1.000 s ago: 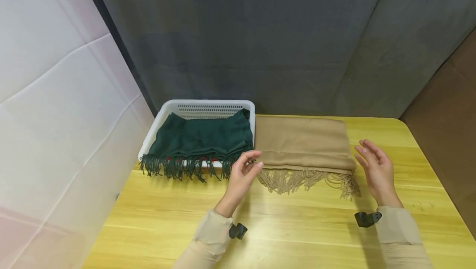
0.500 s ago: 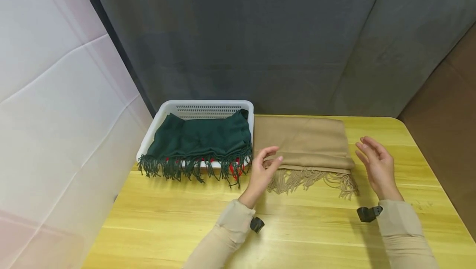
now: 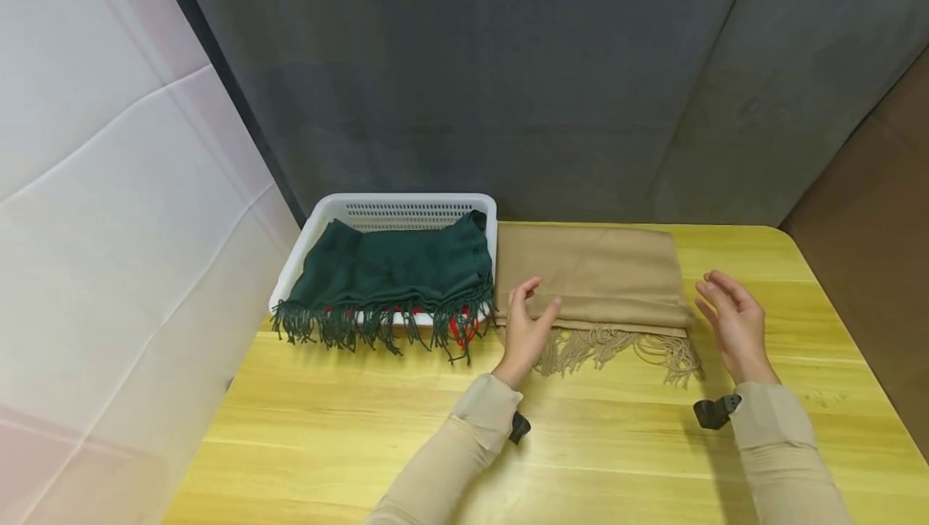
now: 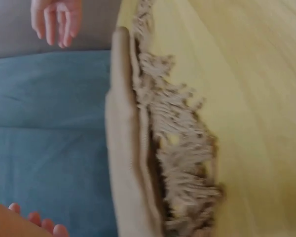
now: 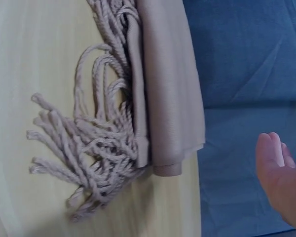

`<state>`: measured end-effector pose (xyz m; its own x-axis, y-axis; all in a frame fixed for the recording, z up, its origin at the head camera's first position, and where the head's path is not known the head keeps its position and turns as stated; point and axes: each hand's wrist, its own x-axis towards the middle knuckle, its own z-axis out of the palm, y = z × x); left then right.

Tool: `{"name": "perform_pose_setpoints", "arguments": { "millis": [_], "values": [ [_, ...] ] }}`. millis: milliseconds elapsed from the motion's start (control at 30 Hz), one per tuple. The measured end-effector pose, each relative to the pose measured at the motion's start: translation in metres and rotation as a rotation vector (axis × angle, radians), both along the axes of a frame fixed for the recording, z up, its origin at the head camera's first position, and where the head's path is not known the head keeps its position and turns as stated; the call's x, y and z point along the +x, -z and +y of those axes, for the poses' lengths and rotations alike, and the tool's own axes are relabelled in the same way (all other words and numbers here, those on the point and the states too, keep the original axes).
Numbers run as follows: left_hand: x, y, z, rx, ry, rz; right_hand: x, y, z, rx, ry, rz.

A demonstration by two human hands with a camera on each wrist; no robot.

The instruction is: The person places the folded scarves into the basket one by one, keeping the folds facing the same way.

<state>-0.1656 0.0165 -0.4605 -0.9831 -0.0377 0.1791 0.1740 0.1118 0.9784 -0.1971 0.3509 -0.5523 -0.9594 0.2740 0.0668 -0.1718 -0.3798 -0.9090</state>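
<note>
A folded tan scarf [image 3: 595, 267] lies on the table, its twisted fringe toward the front. My left hand [image 3: 526, 331] overlaps the scarf's front left part in the head view, thumb and fingers spread apart and holding nothing. Just past the scarf's right end, my right hand [image 3: 736, 327] is raised with fingers loosely bent and nothing in them. The right wrist view shows the scarf's layered end [image 5: 167, 123] and tangled fringe [image 5: 101, 153], with the right hand [image 5: 286, 177] apart from them. The left wrist view catches the scarf's folded front edge [image 4: 128, 148].
Left of the scarf stands a white perforated basket [image 3: 410, 201]. In it lies a folded dark green scarf [image 3: 399, 263], fringe hanging over the front rim. Some red strands [image 3: 463, 327] show beneath that fringe. A grey partition [image 3: 472, 81] rises behind the wooden table [image 3: 617, 460].
My left hand has moved right, from beside the basket's corner to over the tan scarf's left part, its thumb and fingers wider apart. The right hand has stayed nearly in place.
</note>
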Motion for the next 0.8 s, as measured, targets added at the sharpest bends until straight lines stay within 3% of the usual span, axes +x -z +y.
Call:
{"name": "perform_pose_setpoints", "arguments": {
  "millis": [133,233,400,500,633,800],
  "values": [
    [-0.008,0.011,0.000,-0.021,-0.082,-0.020,0.003,-0.003,-0.005,0.105,0.046,-0.071],
    [-0.013,0.019,-0.001,-0.054,-0.137,-0.036,0.009,-0.015,-0.014,0.196,0.079,-0.177],
    [-0.020,0.025,-0.003,-0.090,-0.181,-0.048,0.028,-0.062,-0.043,0.460,0.054,-0.386],
    [-0.024,0.026,-0.004,-0.134,-0.221,-0.052,0.036,-0.082,-0.056,0.625,-0.001,-0.429],
    [-0.028,0.028,-0.006,-0.164,-0.268,-0.106,0.036,-0.086,-0.063,0.655,-0.030,-0.440],
    [-0.031,0.032,-0.010,-0.144,-0.268,-0.205,0.032,-0.080,-0.064,0.639,-0.029,-0.465]
  ]
}}
